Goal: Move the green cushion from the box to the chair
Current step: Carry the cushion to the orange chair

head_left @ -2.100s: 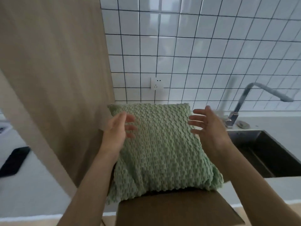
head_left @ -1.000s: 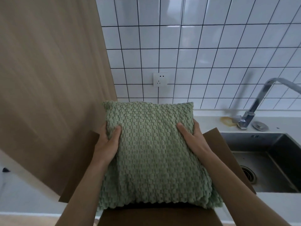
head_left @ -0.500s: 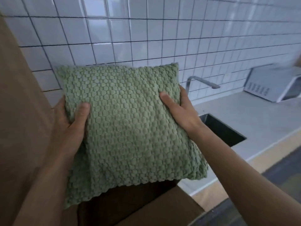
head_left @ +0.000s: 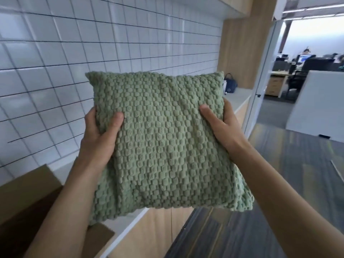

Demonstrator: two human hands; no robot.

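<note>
The green cushion (head_left: 163,142), square with a bumpy knitted surface, hangs in the air in front of me at chest height. My left hand (head_left: 98,138) grips its left edge, thumb pressed on the front. My right hand (head_left: 221,125) grips the right edge the same way. The brown cardboard box (head_left: 28,194) stands open at the lower left on the counter, behind my left forearm. No chair for the cushion is identifiable in view.
A white tiled wall (head_left: 55,71) runs along the left above a pale counter (head_left: 240,95) carrying a dark bag (head_left: 230,84). Dark floor (head_left: 297,174) opens to the right. A white partition (head_left: 320,107) and an office with desks and seated people lie beyond a doorway.
Both hands closed on the cushion and lifted it out of the box. I have since turned right, so the sink has left view and the box has slid to the lower left.
</note>
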